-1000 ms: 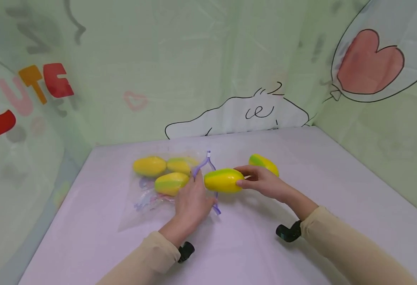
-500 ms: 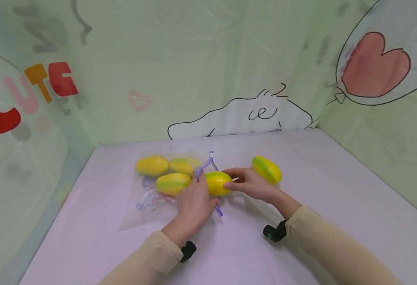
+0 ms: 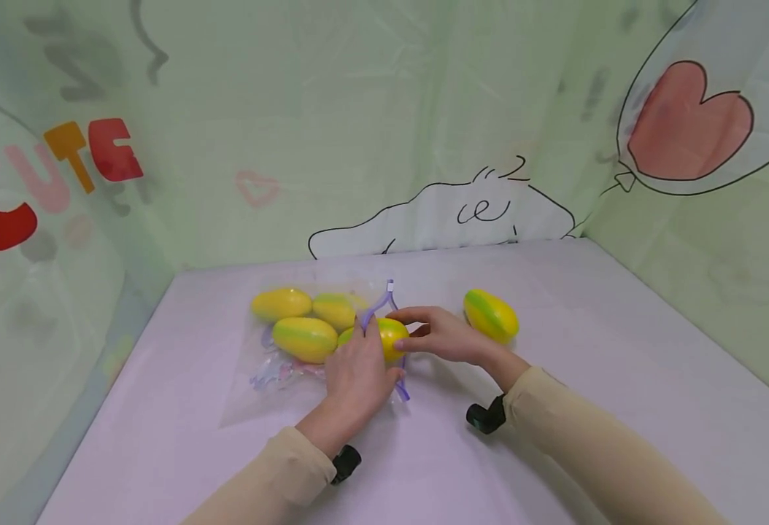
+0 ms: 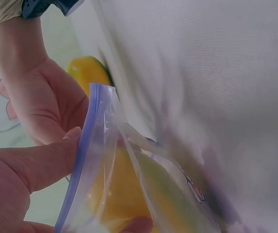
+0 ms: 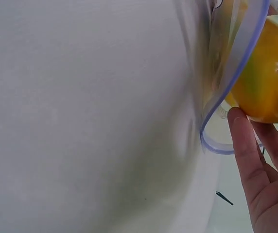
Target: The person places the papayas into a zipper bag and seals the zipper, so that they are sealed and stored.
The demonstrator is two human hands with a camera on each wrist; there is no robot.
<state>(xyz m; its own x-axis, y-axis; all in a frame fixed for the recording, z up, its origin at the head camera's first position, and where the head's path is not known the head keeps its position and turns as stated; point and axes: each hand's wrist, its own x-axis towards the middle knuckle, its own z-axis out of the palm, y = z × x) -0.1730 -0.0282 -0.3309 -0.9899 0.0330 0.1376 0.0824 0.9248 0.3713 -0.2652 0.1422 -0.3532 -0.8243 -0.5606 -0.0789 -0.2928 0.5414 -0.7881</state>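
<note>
A clear zip bag (image 3: pixel 243 397) lies on the table with its purple-edged mouth to the right. My left hand (image 3: pixel 357 372) grips the bag at this mouth; in the left wrist view its thumb touches the purple zip strip (image 4: pixel 86 133). Between the parted edges sits a glossy yellow-green papaya (image 3: pixel 394 337), partly inside and partly hidden by the left hand. My right hand (image 3: pixel 446 337) holds its outer end with thumb and fingertips; the right wrist view shows fingers against the papaya (image 5: pixel 270 73). Several papayas are inside the bag, including one at the front (image 3: pixel 304 339).
Another papaya (image 3: pixel 492 316) lies loose behind the right hand. The table (image 3: pixel 161 437) has a pale lilac cover. Printed fabric walls (image 3: pixel 384 131) stand at the back and sides. A dark wrist camera (image 3: pixel 486 417) hangs below the right cuff.
My right hand has moved left, carrying the papaya into the bag's mouth. The front papaya inside has shifted slightly left. My left hand stays at the bag's edge.
</note>
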